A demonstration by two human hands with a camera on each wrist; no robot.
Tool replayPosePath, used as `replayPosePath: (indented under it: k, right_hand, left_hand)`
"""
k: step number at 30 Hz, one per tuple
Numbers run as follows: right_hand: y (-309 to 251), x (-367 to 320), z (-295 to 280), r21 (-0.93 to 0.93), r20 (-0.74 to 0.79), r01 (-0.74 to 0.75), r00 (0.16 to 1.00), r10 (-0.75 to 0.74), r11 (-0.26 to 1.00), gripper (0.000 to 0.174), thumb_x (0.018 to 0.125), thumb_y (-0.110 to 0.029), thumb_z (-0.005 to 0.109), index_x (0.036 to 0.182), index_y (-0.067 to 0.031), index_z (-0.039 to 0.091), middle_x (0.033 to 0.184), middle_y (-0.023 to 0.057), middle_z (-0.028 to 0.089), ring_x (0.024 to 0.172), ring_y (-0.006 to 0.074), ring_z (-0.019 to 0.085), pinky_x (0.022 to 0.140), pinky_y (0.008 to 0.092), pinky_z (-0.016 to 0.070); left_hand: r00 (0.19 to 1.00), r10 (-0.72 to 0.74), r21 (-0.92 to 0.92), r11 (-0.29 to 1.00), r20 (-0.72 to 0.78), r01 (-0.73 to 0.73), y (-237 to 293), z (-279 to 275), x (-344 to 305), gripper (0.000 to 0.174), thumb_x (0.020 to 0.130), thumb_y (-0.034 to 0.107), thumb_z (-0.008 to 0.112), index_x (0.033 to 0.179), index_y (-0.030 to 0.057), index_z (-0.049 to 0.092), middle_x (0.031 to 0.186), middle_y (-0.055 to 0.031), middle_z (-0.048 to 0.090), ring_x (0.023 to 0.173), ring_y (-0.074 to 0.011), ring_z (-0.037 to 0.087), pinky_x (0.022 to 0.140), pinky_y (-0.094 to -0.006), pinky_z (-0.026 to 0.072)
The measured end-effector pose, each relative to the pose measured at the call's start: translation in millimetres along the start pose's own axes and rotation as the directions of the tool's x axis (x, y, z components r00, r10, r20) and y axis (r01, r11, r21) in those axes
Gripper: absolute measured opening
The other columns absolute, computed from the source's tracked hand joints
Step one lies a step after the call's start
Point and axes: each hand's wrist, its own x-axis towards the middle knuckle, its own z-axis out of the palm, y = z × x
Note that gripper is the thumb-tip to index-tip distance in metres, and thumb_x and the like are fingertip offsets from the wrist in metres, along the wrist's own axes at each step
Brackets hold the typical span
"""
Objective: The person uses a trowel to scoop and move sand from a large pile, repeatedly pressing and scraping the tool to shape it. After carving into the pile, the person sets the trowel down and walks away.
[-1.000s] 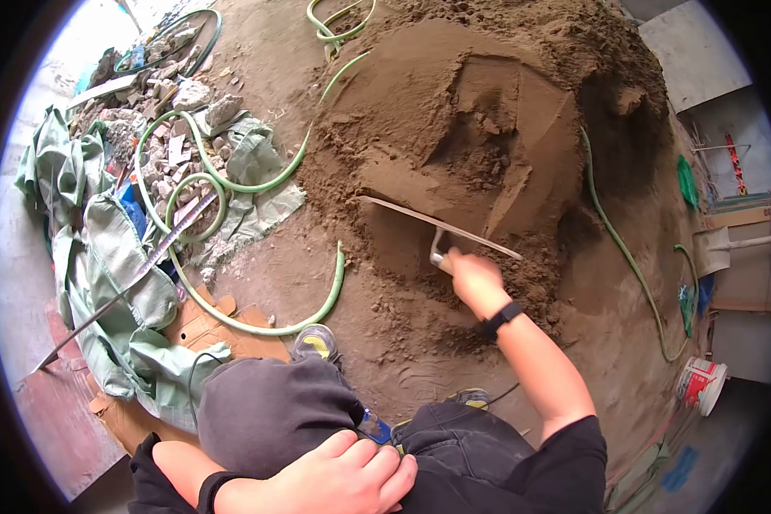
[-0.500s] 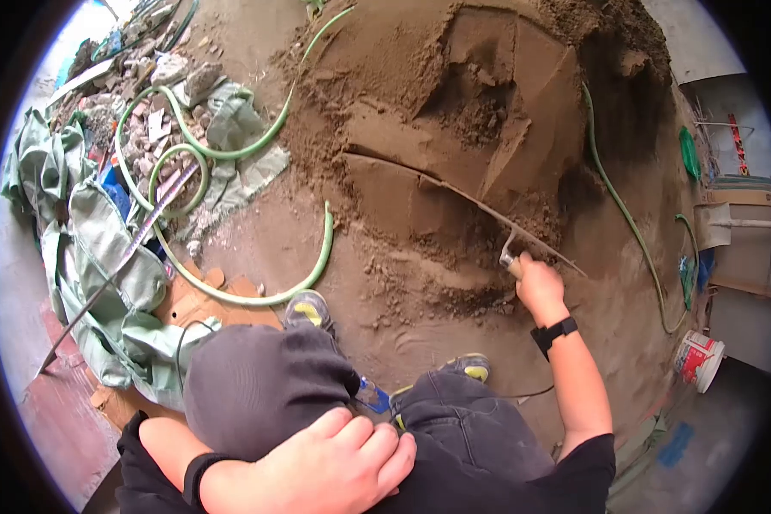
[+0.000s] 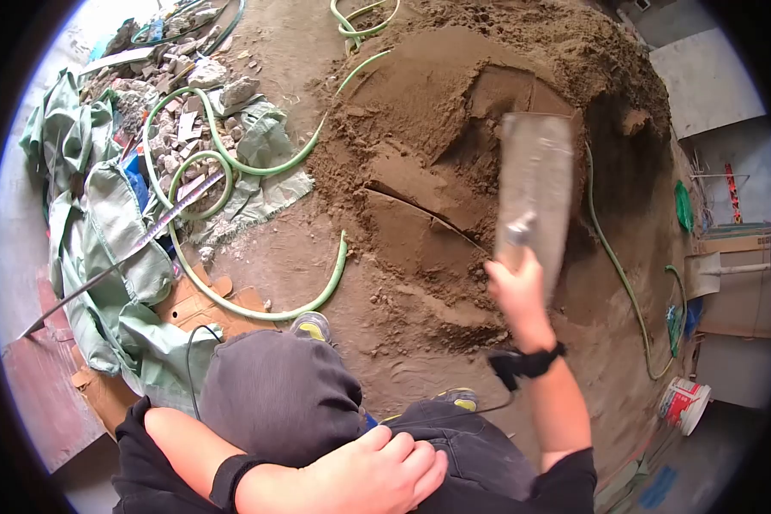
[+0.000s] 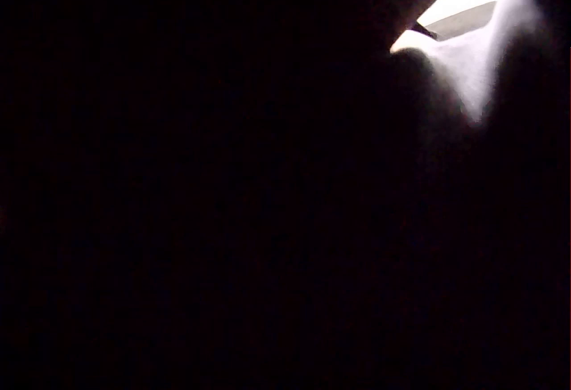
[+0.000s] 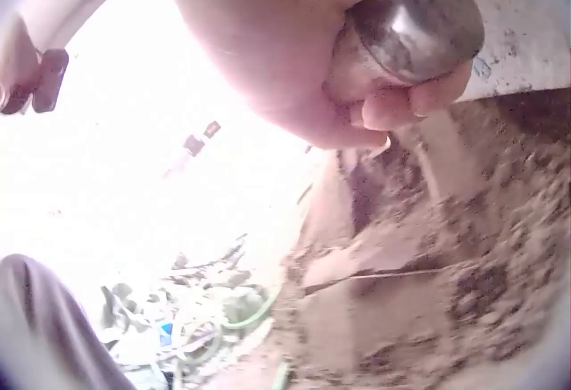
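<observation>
In the head view my right hand (image 3: 520, 289) grips the handle of a long rectangular plastering trowel (image 3: 535, 171). The metal blade is raised over the right side of a brown sand pile (image 3: 428, 81), its flat back with the handle facing up toward me. In the right wrist view, fingers curl around the handle near its metal collar (image 5: 419, 24), and the cut sand surface lies below. A straight thin groove (image 3: 424, 210) crosses the sand left of the hand. My left hand (image 3: 373, 471) rests on my lap with loosely bent fingers. The left wrist view is almost wholly dark.
A green hose (image 3: 287, 313) loops at the left by rubble (image 3: 188, 128) and green sacks (image 3: 128, 206). Cardboard (image 3: 206, 308) lies near my foot. Another hose (image 3: 617, 244) runs right of the sand, toward a white and red bucket (image 3: 685, 404).
The trowel, earlier edge-down along the sand, has been lifted and turned so its flat face shows. It left a thin line in the sand. My left hand stays on my lap.
</observation>
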Motion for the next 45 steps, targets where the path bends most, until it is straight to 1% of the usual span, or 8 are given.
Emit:
replayPosePath:
  k: [3,4,5,7,17,31,38,45]
  right_hand:
    - [33,41,86,-0.141,-0.07,0.138,0.986,-0.149,0.98,0.034,0.075,-0.006,0.059,0.105,0.0035,0.048,0.069,0.0029,0.052,0.054,0.0131,0.053,0.046,0.0289,0.0438]
    - [50,54,116,-0.238,-0.12,0.091,0.985,-0.122,0.967,0.034,0.074,-0.006,0.058,0.105,0.006,0.048,0.072,0.0064,0.056,0.061,0.0186,0.057,0.052,0.034,0.0471]
    - [26,45,137,-0.232,-0.163,-0.042,0.987,0.004,0.972,0.031,0.073,-0.012,0.058,0.097,0.0069,0.051,0.083,0.0265,0.063,0.082,0.0409,0.064,0.073,0.047,0.0505]
    - [15,51,172,-0.269,-0.201,-0.199,0.969,0.147,0.942,0.034,0.075,-0.011,0.056,0.104,0.0048,0.05,0.092,0.0293,0.063,0.09,0.0453,0.062,0.08,0.049,0.0487]
    - [44,42,188,-0.524,-0.081,-0.27,0.96,0.268,0.808,0.029,0.082,-0.009,0.058,0.108,0.0006,0.049,0.105,0.0254,0.064,0.1,0.039,0.063,0.086,0.0468,0.0501]
    - [110,-79,23,-0.838,0.215,-0.047,0.887,0.408,0.543,0.038,0.076,-0.016,0.062,0.107,-0.0024,0.045,0.09,0.0255,0.065,0.088,0.0428,0.063,0.077,0.0509,0.0503]
    - [86,-73,-41,-0.841,0.216,0.127,0.97,0.111,0.525,0.032,0.073,-0.018,0.063,0.102,-0.0095,0.053,0.087,0.0181,0.067,0.08,0.0391,0.064,0.07,0.0491,0.0516]
    - [101,-47,-59,-0.631,0.028,0.126,0.99,-0.141,0.765,0.031,0.076,-0.02,0.065,0.103,-0.0074,0.056,0.082,0.0225,0.064,0.079,0.0427,0.062,0.068,0.0491,0.0505]
  left_hand:
    - [0.97,-0.041,-0.076,0.997,-0.241,0.023,-1,-3,11,0.051,0.078,0.029,0.063,0.118,0.0007,0.053,0.092,-0.005,0.053,0.084,-0.0185,0.051,0.074,-0.0296,0.0405]
    - [0.967,-0.019,-0.147,0.989,-0.254,-0.019,-7,-24,15,0.053,0.076,0.026,0.066,0.121,0.0005,0.052,0.095,-0.0062,0.054,0.085,-0.0204,0.053,0.076,-0.0308,0.0426]
    - [0.97,-0.016,-0.142,0.99,-0.244,-0.019,-6,-24,15,0.053,0.076,0.026,0.066,0.121,0.0005,0.052,0.095,-0.0062,0.054,0.085,-0.0204,0.053,0.076,-0.0308,0.0426]
    - [0.935,-0.064,-0.273,0.961,-0.35,-0.037,-7,-23,17,0.054,0.076,0.024,0.069,0.121,-0.0002,0.052,0.097,-0.0074,0.055,0.085,-0.022,0.054,0.077,-0.0324,0.0436]
    - [0.948,-0.073,-0.424,0.903,-0.311,-0.069,-15,-44,9,0.059,0.082,0.025,0.067,0.128,-0.0048,0.045,0.093,-0.0129,0.057,0.083,-0.0276,0.055,0.077,-0.0368,0.0434]
    - [0.98,-0.062,-0.46,0.888,-0.189,-0.032,-21,-41,16,0.062,0.083,0.028,0.065,0.131,-0.0058,0.043,0.095,-0.0146,0.056,0.084,-0.0287,0.055,0.078,-0.0365,0.0428]
    - [0.974,-0.161,-0.452,0.889,-0.16,0.072,-19,-34,11,0.059,0.081,0.025,0.068,0.128,-0.0041,0.046,0.097,-0.0149,0.057,0.086,-0.0304,0.055,0.08,-0.0374,0.0431]
    - [0.967,-0.23,-0.376,0.91,-0.109,0.174,-15,-38,18,0.056,0.078,0.022,0.072,0.124,-0.0021,0.05,0.102,-0.016,0.058,0.092,-0.0326,0.056,0.083,-0.0389,0.0436]
